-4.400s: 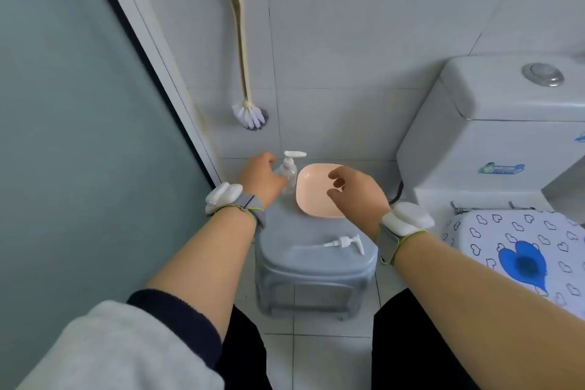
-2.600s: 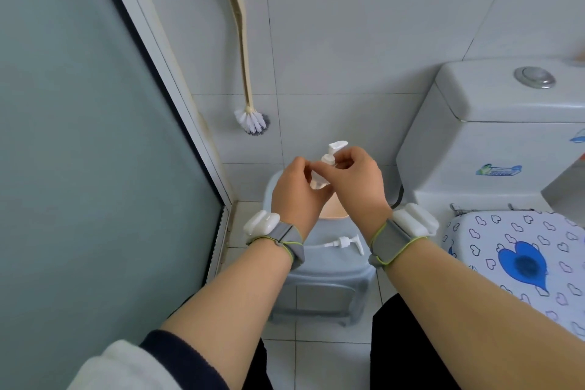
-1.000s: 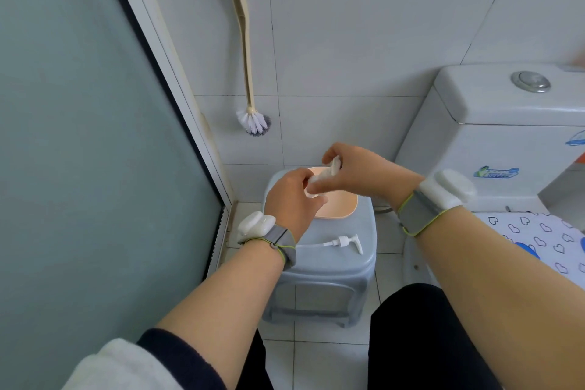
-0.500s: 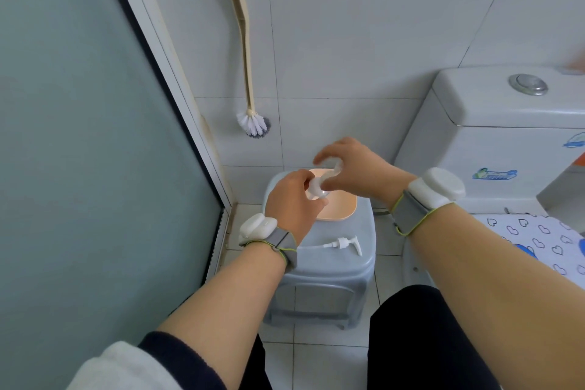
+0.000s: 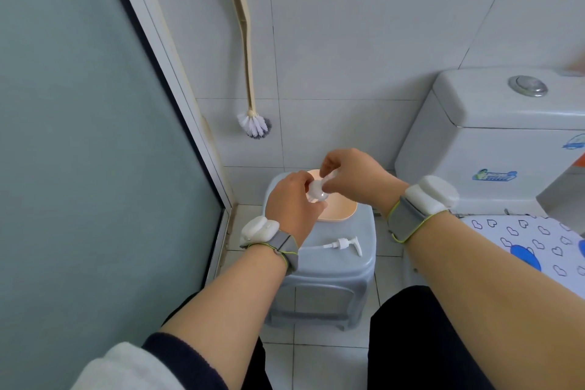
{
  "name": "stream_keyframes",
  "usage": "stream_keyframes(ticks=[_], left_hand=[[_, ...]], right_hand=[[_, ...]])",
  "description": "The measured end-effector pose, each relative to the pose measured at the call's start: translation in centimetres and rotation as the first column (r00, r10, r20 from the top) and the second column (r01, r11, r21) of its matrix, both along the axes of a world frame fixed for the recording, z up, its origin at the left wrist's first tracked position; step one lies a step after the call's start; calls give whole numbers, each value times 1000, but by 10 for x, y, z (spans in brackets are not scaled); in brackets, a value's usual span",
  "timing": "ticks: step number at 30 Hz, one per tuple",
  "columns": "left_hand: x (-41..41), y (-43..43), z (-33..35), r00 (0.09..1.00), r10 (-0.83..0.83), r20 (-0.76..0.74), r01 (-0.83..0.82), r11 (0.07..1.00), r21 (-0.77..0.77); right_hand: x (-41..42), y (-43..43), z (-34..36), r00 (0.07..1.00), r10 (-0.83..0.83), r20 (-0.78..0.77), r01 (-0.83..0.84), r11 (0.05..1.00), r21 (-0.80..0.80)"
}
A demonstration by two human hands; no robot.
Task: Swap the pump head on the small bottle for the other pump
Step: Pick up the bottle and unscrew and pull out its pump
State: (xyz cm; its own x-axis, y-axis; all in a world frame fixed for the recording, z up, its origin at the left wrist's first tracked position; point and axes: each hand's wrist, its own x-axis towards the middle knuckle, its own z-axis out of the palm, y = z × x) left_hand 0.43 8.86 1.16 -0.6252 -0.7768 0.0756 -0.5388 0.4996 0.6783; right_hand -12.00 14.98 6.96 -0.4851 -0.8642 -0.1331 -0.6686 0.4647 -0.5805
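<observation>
My left hand point(image 5: 292, 204) is wrapped around the small clear bottle point(image 5: 316, 192), held above the peach dish point(image 5: 343, 211) on the grey stool point(image 5: 319, 266). The bottle's body is mostly hidden by my fingers. My right hand point(image 5: 354, 180) pinches the white pump head point(image 5: 329, 179) at the bottle's top; I cannot tell whether it is still screwed on. The other white pump point(image 5: 343, 245), with its long dip tube, lies flat on the stool's front, apart from both hands.
A toilet with a white cistern point(image 5: 493, 142) and a heart-patterned lid cover point(image 5: 538, 241) stands at the right. A long-handled brush point(image 5: 251, 123) hangs on the tiled wall. A frosted glass door point(image 5: 95, 136) fills the left.
The bottle was picked up from the stool and brought between both hands. Over the last second my right hand has shifted its grip around the pump head while the left kept the bottle.
</observation>
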Motion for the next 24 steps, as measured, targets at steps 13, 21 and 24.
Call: stream_keyframes(ticks=[13,21,24], left_hand=[[0,-1,6,1000,6,5,-6,1000,-21],[3,0,3,1000,-3,24,4,1000,-25],[1,0,4,1000,17,14,-17,999,-31]], right_hand=[[-6,-7,2,948,-243,205,188,949,254],[-3,0,-2,1000,20,18,-20,1000,22],[-2,-1,-4,992,-109,68,115,988,-104]])
